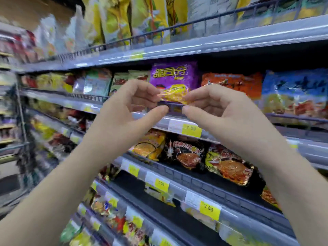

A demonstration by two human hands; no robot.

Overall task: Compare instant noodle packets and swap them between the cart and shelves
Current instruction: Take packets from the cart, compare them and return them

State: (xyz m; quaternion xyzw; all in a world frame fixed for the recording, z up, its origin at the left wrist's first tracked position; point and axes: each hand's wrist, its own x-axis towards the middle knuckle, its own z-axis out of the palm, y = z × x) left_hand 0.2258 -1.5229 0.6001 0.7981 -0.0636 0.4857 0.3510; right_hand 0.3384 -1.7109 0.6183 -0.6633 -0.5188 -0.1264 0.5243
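A purple and yellow instant noodle packet [174, 80] stands upright on the middle shelf [209, 129], behind its low wire rail. Both my hands are raised to it. The curved fingertips of my left hand [127, 107] touch the packet's lower left corner. Those of my right hand [221, 110] touch its lower right corner. Both thumbs sit lower, in front of the rail and apart from the fingers, so neither hand pinches the packet. No cart is in view.
An orange packet [234, 84] and a blue one [294, 91] stand right of the purple packet, green ones [99, 82] to its left. Black and gold packets [204, 158] lie on the shelf below. Yellow price tags [191, 130] line the shelf edges. Yellow bags [124, 20] fill the top shelf.
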